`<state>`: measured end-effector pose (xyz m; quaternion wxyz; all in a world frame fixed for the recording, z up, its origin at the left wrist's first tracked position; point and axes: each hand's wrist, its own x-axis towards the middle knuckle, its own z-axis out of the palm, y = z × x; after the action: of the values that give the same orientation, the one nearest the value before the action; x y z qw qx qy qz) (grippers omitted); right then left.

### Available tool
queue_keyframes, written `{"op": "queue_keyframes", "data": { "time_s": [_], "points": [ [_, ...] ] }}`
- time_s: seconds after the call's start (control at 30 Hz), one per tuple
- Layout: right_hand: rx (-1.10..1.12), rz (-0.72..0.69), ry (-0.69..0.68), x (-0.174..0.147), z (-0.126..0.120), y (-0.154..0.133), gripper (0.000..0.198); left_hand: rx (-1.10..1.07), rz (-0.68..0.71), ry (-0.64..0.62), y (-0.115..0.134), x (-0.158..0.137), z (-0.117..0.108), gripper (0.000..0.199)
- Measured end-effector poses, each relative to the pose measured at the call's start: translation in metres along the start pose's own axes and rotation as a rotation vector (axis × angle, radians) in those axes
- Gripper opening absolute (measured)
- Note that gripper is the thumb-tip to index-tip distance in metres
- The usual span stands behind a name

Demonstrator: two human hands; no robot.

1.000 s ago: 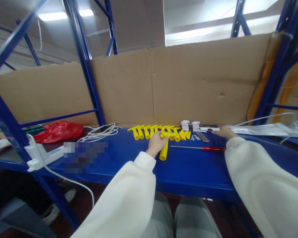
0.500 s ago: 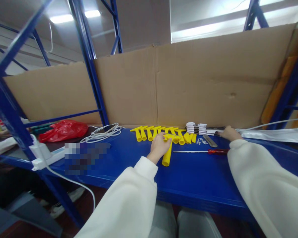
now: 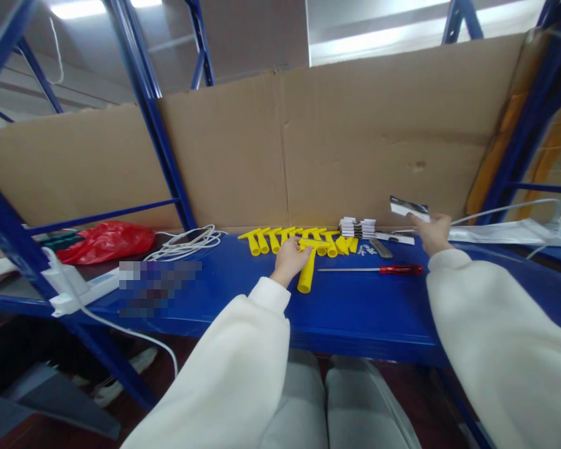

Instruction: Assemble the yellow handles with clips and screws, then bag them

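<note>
My left hand [image 3: 288, 258] is closed on a yellow T-shaped plastic handle [image 3: 305, 274], its hollow round end pointing toward me. A thin strip lies along the handle's crosspiece, partly behind my fingers. My right hand [image 3: 434, 232] pinches a flat black-and-white packet [image 3: 408, 209] and holds it up off the table. Several more yellow T-shaped handles [image 3: 275, 242] lie in a row behind my left hand. At the right end of that row is a small stack of white folded packets [image 3: 358, 227]. One flat packet [image 3: 401, 239] lies below my right hand.
A screwdriver with a red handle [image 3: 401, 270] lies across the blue table [image 3: 355, 312]. Near it is a grey metal piece [image 3: 381, 249]. A coiled white cable [image 3: 194, 242], a red plastic bag [image 3: 107, 242] and a white power strip [image 3: 91, 289] are at left. Cardboard [image 3: 346, 143] walls the back.
My right hand has lifted the black-and-white packet up from the table beside the stack. My left hand keeps its hold on the yellow handle. The whole view has shifted slightly.
</note>
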<state>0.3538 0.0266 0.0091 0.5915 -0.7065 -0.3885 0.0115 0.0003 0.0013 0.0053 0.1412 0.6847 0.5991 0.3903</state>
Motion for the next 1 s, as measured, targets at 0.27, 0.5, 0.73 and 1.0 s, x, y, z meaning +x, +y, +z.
{"op": "queue_keyframes", "data": {
  "time_s": [0.27, 0.5, 0.73, 1.0],
  "points": [
    [0.859, 0.299, -0.017, -0.051, 0.023, -0.049, 0.031, -0.151, -0.167, -0.096, 0.002, 0.001, 0.001, 0.025],
    [1.036, 0.222, -0.187, -0.087, 0.044, -0.077, 0.026, -0.648, -0.308, -0.162, 0.02, 0.002, 0.012, 0.011],
    [1.031, 0.106, -0.39, -0.105, 0.04, -0.091, 0.029, -1.033, -0.381, 0.027, 0.048, 0.016, 0.026, 0.006],
    [0.923, 0.093, -0.477, -0.109, 0.034, -0.088, 0.031, -1.048, -0.506, 0.289, 0.03, 0.026, 0.019, 0.023]
  ]
}}
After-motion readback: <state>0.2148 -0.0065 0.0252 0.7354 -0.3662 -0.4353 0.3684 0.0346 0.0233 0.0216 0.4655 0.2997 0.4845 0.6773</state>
